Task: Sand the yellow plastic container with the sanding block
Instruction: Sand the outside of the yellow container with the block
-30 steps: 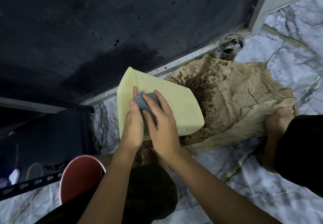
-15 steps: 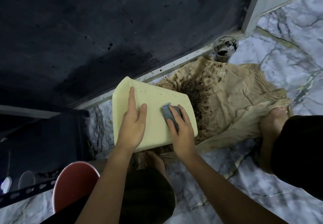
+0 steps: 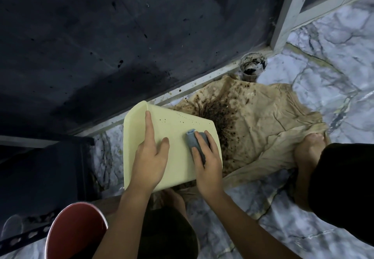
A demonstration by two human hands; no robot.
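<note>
Since a second ago the block has slid from the container's middle to its right side. A red bucket stands at the floor's near-left corner. The left hand lies flat, fingers straight, steadying the tilted container over the stained cloth. The right hand grips the block, pressing it against the container.

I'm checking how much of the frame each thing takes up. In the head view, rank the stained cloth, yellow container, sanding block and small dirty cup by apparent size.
Largest to smallest:
1. stained cloth
2. yellow container
3. sanding block, partly hidden under the right hand
4. dirty cup, though it sits farther away, so its rank against the block is unsure.
</note>
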